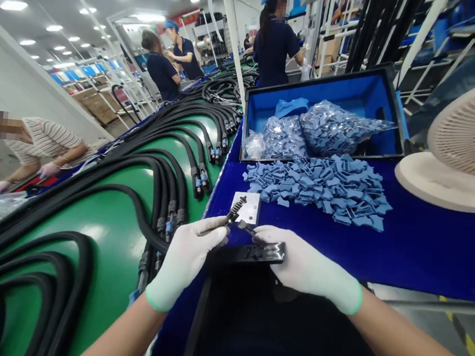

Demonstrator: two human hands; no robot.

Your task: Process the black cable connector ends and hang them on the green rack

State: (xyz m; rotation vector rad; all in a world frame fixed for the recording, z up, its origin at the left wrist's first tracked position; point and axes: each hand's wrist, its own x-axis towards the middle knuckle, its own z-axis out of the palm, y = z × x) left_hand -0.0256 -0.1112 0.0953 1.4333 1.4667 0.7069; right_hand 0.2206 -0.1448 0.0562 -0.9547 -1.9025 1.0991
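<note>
My left hand, in a white glove, is closed in a pinch on a small black part with a ribbed, spring-like end. The ribbed end points up and to the right. Close by, my right hand, also gloved, has its fingers closed around a small dark piece with a blunt tip; its kind cannot be made out. The two pieces are near each other, above the rim of a black bin. Behind them a white block with small holes lies on the blue table.
Loose blue plastic clips are heaped beyond the block. Behind them a blue crate holds bagged clips. A beige fan stands right. Black corrugated hoses cover the green table at left. Several people work farther off.
</note>
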